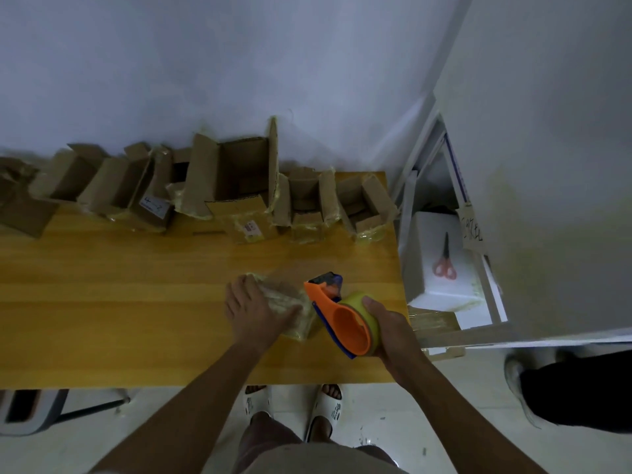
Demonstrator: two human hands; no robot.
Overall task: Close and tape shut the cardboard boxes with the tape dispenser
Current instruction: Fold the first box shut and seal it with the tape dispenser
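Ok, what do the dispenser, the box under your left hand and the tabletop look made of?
Tape dispenser: smooth moulded plastic, going by the orange and blue shell. Small box: brown cardboard under glossy, wrinkled, yellowish tape. Table: wood or wood-look laminate, with lengthwise grain and a slight sheen; I cannot tell which.

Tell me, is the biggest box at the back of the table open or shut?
Open. The biggest box has its flaps standing up and its dark inside shows; whether anything lies inside, I cannot tell.
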